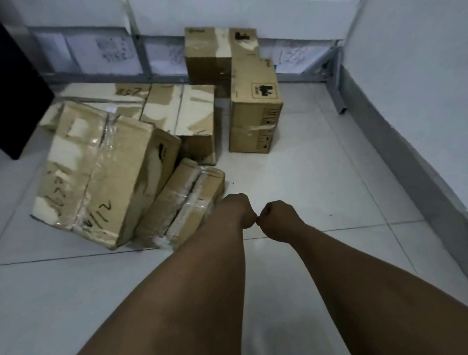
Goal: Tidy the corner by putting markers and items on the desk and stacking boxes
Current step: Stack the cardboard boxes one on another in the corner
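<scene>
Head view shows my two fists meeting over the tiled floor, knuckles touching; my left hand and right hand are both curled tight, and I cannot see that either holds anything. I read this as a pause before the lifting starts, with both arms stretched out toward the pile

I take the big taped box as my landmark. It sits tilted, one edge raised, which I judge is because it leans on whatever lies behind it. Just right of it a small taped box leans against its side, and my left hand hovers close beside that small one, so it looks the nearest to pick up. Behind the big box are two flatter boxes side by side. Further right of those stands a tall upright stack, and behind that another box against the wall frame

No markers show anywhere here, and the desk is not in sight. A dark cabinet stands left of the big box, well apart from it. The leaning small box would likely slide if I shift the big one first, so I judge it should go first
</scene>
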